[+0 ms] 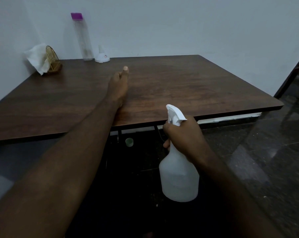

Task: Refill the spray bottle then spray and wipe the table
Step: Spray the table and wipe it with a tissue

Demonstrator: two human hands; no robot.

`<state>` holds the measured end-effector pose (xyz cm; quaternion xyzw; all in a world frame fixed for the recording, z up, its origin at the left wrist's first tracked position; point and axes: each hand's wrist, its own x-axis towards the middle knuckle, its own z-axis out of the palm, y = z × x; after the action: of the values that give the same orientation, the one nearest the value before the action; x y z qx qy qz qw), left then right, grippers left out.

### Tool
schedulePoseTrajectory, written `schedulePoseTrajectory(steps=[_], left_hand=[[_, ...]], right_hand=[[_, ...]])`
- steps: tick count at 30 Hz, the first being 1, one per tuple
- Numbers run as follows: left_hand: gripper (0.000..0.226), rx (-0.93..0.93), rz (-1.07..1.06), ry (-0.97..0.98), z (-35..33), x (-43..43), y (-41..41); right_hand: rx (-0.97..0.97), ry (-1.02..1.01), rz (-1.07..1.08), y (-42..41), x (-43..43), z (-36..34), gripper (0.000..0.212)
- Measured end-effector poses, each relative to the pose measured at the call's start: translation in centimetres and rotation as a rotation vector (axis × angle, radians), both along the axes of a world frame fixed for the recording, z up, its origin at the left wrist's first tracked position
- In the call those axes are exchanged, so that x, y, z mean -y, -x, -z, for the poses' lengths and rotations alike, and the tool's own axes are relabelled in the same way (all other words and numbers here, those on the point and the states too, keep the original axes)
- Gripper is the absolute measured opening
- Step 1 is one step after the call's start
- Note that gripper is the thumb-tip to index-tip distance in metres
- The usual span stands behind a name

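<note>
My right hand [183, 136] grips the neck of a white translucent spray bottle [178, 176], held upright in the air just in front of the near edge of the dark wooden table [188, 86]. Its white nozzle points left and away, over the table. My left hand [118, 85] is stretched out over the middle of the tabletop, edge-on, thumb up, fingers straight and holding nothing. A tall clear bottle with a purple cap [82, 36] and a white funnel [102, 55] stand at the table's back edge against the wall. White tissue [37, 57] sits in a gold holder [52, 60] at the back left.
A pale wall runs behind and to the left of the table. A small green cap [129, 142] lies on the dark floor beneath the table's front edge. Glossy dark floor tiles [269, 152] spread to the right, and a dark doorway frame [293, 73] stands at far right.
</note>
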<state>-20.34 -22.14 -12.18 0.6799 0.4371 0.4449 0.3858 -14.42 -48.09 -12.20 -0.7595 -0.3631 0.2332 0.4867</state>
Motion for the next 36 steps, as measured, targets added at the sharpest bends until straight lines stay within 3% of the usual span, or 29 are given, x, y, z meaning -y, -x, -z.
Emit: schedulePoseTrajectory(steps=[7,12,18,28,36], left_hand=[[0.044,0.012,0.006,0.002,0.3,-0.5,-0.2],[0.045,0.028,0.022,0.01,0.4,-0.7,-0.3],[0.046,0.031,0.026,0.001,0.5,-0.9,-0.3],[0.049,0.029,0.018,-0.04,0.7,-1.2,-0.3],[0.045,0.04,0.025,0.006,0.7,-1.3,-0.3]], right_hand=[[-0.052,0.028,0.011,-0.1,0.2,0.4,0.005],[-0.066,0.025,-0.016,-0.1,0.3,0.4,0.017],[-0.004,-0.023,0.026,0.1,0.4,0.4,0.015],[-0.071,-0.023,0.002,0.7,0.6,0.6,0.008],[-0.015,-0.07,0.071,0.4,0.4,1.0,0.015]])
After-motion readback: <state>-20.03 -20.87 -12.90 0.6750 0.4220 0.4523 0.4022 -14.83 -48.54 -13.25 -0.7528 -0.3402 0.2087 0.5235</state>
